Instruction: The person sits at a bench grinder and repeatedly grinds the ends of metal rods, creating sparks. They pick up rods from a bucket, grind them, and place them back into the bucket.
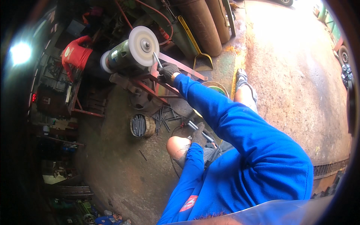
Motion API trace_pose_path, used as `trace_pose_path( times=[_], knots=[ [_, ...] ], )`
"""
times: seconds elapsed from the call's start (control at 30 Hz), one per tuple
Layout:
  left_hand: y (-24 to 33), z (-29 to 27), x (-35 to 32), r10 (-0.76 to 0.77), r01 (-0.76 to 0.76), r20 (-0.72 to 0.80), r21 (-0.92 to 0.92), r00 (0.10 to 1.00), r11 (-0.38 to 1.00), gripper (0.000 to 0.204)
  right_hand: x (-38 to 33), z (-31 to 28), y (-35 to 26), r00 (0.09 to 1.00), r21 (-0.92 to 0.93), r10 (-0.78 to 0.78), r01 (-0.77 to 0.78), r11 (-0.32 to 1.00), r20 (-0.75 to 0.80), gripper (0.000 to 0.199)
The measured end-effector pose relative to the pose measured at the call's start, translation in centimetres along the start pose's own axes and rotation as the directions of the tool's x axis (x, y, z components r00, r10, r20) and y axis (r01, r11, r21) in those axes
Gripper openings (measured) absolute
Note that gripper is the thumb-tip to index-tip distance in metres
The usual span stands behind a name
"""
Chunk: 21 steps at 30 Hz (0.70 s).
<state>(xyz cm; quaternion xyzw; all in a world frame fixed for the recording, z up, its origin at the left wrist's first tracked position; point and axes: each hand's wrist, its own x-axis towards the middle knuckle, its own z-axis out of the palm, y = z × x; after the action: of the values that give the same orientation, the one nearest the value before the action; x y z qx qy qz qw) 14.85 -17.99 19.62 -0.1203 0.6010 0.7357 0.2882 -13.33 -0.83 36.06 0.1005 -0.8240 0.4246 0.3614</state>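
Observation:
In front of me stands a bench grinder (pixel 122 56) with a wide pale wheel (pixel 144 45) on its near end. My right hand (pixel 167 72), in a dark glove, is closed around a short metal rod (pixel 157 60). The rod's upper end overlaps the lower part of the wheel; whether it touches cannot be told. Over my lap, my left hand (pixel 199 135), also gloved, is closed on a few metal rods (pixel 193 126) that stick out past both sides of it.
A red metal stand (pixel 159 86) carries the grinder. On the floor are a round bucket (pixel 150 125) full of rods and several loose rods (pixel 165 120). A yellow-handled shovel (pixel 203 62) leans by large cylinders (pixel 198 26). A person in red (pixel 77 54) stands beyond.

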Motion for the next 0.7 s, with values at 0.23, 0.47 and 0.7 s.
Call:
trace_pose_path(
  times=[0.23,0.47,0.7],
  knots=[
    [-0.8,-0.8,0.8,0.039,-0.041,0.081,0.014,0.996,0.999,0.033,0.6,1.2,1.5,0.859,0.568,0.435,-0.507,0.649,0.27,0.021],
    [-1.0,-2.2,0.1,0.016,-0.014,0.033,-0.048,0.999,0.999,0.033,0.8,-2.4,-6.9,0.633,0.707,0.575,-0.696,0.128,0.519,0.025],
    [0.0,0.3,0.5,0.024,-0.034,0.087,0.113,0.996,0.993,0.028,1.3,-3.0,-1.9,0.838,0.503,0.471,-0.543,0.672,0.277,0.033]
  ],
)
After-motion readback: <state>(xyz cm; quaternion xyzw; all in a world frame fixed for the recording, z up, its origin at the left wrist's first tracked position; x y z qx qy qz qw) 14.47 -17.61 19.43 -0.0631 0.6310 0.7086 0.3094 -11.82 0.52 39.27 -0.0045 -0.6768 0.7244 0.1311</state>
